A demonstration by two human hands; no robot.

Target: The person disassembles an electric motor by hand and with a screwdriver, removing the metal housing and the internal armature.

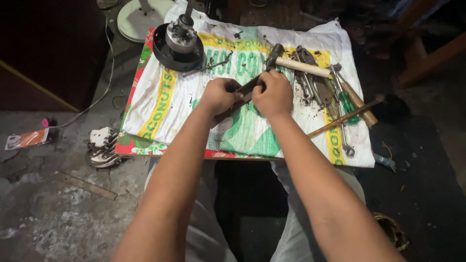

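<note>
Hammer (301, 66) — pliers (310, 80) beside (right of hands) — motor part (178, 41) far left

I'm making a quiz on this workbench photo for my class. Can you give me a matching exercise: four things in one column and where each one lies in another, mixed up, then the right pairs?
Things:
1. round dark motor part
2. hammer
3. green-handled screwdriver
4. long flat dark bar

Places:
A. held between the left hand and the right hand
B. back left corner of the printed sack
C. right side, among the wrenches
D. just behind the right hand, pale handle pointing right

Pairs: 1-B, 2-D, 3-C, 4-A
</note>
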